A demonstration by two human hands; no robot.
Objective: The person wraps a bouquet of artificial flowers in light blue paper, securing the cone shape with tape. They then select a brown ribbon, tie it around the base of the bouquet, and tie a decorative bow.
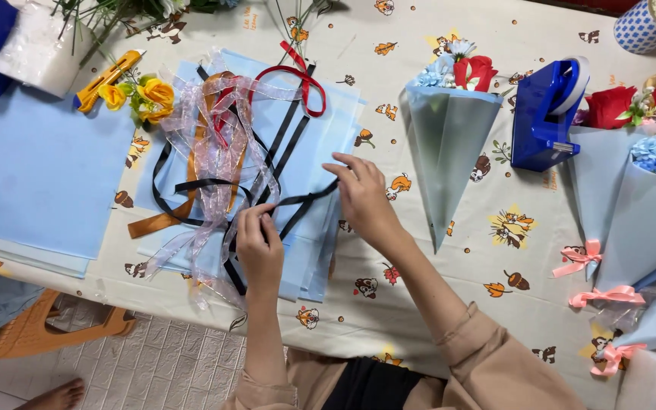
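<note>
I note my left hand (258, 244) pinching a black ribbon (307, 202) low on the blue paper sheets (309, 140). My right hand (364, 199) pinches the same ribbon farther up, drawn taut between them. Beyond lie tangled clear ribbons (218, 144), then a red ribbon (301, 80).

Black ribbon among a tangle of ribbons

The thin black ribbon (298, 203) runs taut between both hands over stacked pale blue paper sheets (309, 144), near the table's front edge, looping leftward beneath sheer and orange ribbons
</note>
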